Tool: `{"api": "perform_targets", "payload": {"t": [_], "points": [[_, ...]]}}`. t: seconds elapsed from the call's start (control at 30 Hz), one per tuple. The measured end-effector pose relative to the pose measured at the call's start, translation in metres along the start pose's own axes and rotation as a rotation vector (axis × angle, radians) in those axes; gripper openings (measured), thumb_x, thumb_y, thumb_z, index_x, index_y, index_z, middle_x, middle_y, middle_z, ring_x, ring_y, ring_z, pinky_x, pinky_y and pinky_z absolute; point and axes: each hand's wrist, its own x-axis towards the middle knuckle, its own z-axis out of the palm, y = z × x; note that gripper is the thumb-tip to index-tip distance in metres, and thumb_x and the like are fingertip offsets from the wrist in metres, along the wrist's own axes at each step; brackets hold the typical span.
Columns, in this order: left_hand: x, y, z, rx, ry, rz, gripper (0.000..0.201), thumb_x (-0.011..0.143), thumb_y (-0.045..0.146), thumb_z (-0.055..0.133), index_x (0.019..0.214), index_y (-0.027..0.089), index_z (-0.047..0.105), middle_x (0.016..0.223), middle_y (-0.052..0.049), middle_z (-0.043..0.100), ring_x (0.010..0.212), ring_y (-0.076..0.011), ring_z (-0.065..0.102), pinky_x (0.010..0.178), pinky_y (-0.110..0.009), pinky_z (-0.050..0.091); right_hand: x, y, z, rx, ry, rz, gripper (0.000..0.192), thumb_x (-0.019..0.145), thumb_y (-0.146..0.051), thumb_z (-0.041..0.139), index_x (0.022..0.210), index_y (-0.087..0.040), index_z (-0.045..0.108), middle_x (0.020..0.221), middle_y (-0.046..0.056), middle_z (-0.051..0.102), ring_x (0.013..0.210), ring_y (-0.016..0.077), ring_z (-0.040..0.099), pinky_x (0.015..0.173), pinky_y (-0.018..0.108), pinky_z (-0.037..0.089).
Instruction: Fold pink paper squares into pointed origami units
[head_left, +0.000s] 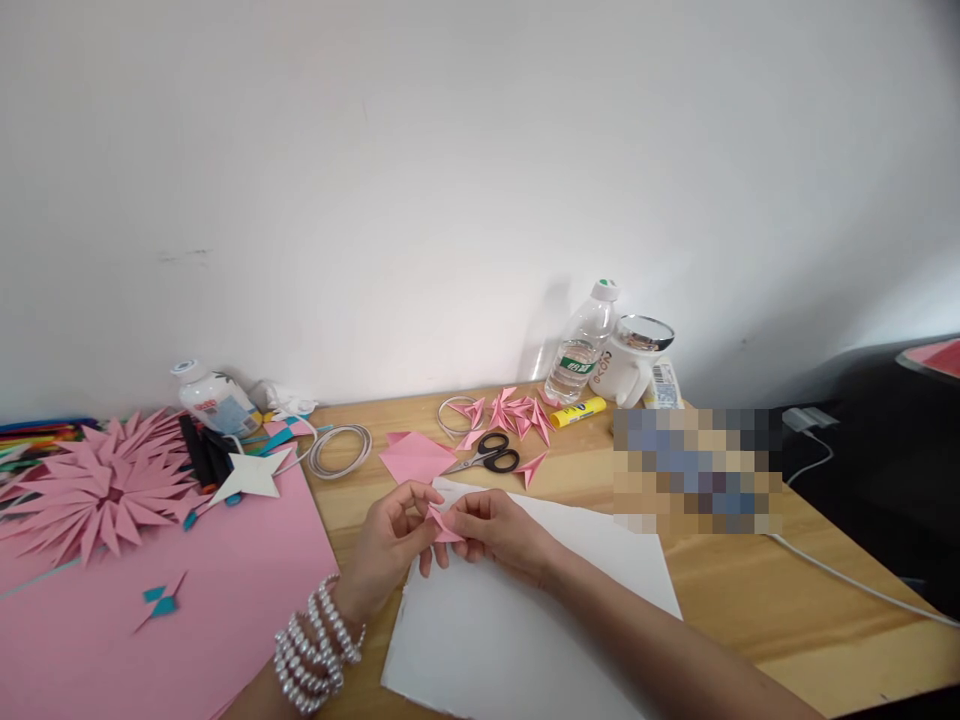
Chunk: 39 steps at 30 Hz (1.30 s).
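Observation:
My left hand (386, 545) and my right hand (491, 535) meet over a white sheet of paper (525, 620) and pinch a small folded pink paper piece (442, 524) between their fingertips. My left wrist wears pearl bracelets (315, 645). Just beyond the hands lie a pink paper square (415, 457), black-handled scissors (487, 455) and a cluster of folded pink paper pieces (517, 412).
A large pink paper flower (101, 485) and a white paper star (251, 475) rest on a big pink sheet (150, 610) at left. A yellow glue stick (577, 411), water bottle (581, 345), white mug (630, 365), wire coils (341, 450) and a white cable (847, 580) sit on the wooden table (750, 590).

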Motion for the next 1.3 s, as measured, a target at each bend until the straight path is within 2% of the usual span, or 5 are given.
{"api": "perform_targets", "payload": {"t": [0.4,0.53,0.8,1.07,1.3], "points": [[0.0,0.001,0.001,0.026,-0.07,0.018,0.025,0.074,0.026,0.059,0.094,0.014,0.05,0.066,-0.005,0.065,0.061,-0.0172,0.062,0.052,-0.027,0.049,0.0,0.003,0.001,-0.334,0.156,-0.213,0.032,0.079,-0.047,0.046,0.065,-0.019,0.042,0.053,-0.003,0.049,0.043,0.0079,0.04,0.044,0.021,0.033],[0.001,-0.004,0.001,0.094,-0.015,0.009,0.019,0.073,0.028,0.061,0.084,0.015,0.051,0.058,-0.002,0.063,0.051,-0.0142,0.058,0.045,-0.024,0.046,0.002,0.008,0.003,-0.429,0.208,-0.251,0.028,0.08,-0.044,0.046,0.067,-0.019,0.044,0.051,-0.003,0.049,0.042,0.008,0.039,0.043,0.021,0.031],[0.002,-0.008,0.0,0.157,0.143,0.086,0.014,0.075,0.027,0.057,0.078,0.016,0.049,0.047,0.004,0.056,0.038,-0.009,0.05,0.038,-0.02,0.04,0.002,0.003,0.004,-0.272,0.081,-0.151,0.032,0.077,-0.045,0.048,0.063,-0.017,0.045,0.058,-0.001,0.051,0.049,0.0093,0.048,0.05,0.023,0.041],[0.002,-0.006,0.0,0.134,0.136,0.083,0.014,0.075,0.027,0.056,0.079,0.016,0.049,0.049,0.003,0.058,0.039,-0.0102,0.052,0.04,-0.021,0.042,0.001,0.011,0.006,-0.384,0.211,-0.222,0.022,0.081,-0.035,0.045,0.066,-0.018,0.043,0.049,-0.005,0.046,0.04,0.0066,0.04,0.041,0.019,0.033],[0.002,-0.001,0.001,0.131,0.196,0.082,0.016,0.072,0.028,0.058,0.079,0.016,0.048,0.046,0.004,0.059,0.037,-0.0098,0.052,0.039,-0.02,0.04,0.003,0.006,0.007,-0.265,0.144,-0.159,0.028,0.079,-0.04,0.045,0.065,-0.016,0.046,0.052,-0.003,0.051,0.043,0.0082,0.049,0.045,0.021,0.041]]}}
